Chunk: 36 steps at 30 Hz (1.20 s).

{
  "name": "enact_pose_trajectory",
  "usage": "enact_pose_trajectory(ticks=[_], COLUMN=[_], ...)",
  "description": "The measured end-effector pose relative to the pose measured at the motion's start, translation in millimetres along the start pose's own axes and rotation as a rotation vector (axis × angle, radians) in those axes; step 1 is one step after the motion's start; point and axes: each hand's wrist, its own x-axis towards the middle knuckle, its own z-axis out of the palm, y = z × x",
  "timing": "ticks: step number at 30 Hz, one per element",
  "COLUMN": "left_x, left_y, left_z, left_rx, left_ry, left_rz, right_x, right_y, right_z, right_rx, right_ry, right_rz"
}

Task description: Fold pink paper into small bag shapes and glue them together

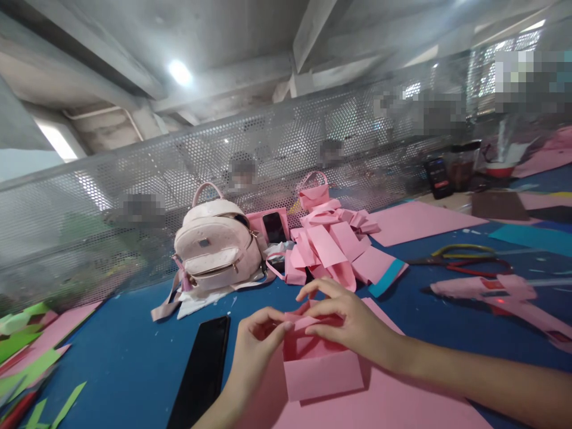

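A small pink paper bag (319,366) stands open-topped on a pink paper sheet (379,405) at the near edge of the blue table. My left hand (257,342) pinches the bag's left upper edge with curled fingers. From the right, my right hand (346,322) grips the top rim, its fingers bent over the opening and the index finger raised. A black phone (203,369) lies flat just left of my left hand.
A pale pink backpack (217,247) sits mid-table beside a heap of finished pink paper bags (333,241). Scissors (465,256) and a pink glue gun (487,289) lie at right. Green paper scraps (27,363) cover the left edge. A perforated metal screen (179,173) runs behind the table.
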Motion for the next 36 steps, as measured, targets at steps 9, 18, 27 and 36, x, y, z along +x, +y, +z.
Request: enact_pose_trajectory(ticks=[9, 18, 27, 36], left_x=[-8.6, -7.0, -7.9, -5.9], left_y=[6.1, 2.5, -4.4, -8.3], left_z=[-7.3, -1.0, -8.5, -11.8], left_rx=[0.378, 0.303, 0.454, 0.586], left_ry=[0.055, -0.013, 0.02, 0.015], left_rz=[0.378, 0.295, 0.55, 0.72], right_x=[6.6, 7.7, 7.7, 8.1], right_y=[6.2, 7.3, 14.8, 10.4], right_z=[5.5, 4.7, 9.4, 8.7], right_rx=[0.227, 0.259, 0.378, 0.396], right_ry=[0.044, -0.13, -0.164, -0.17], right_rz=[0.147, 0.094, 0.113, 0.186])
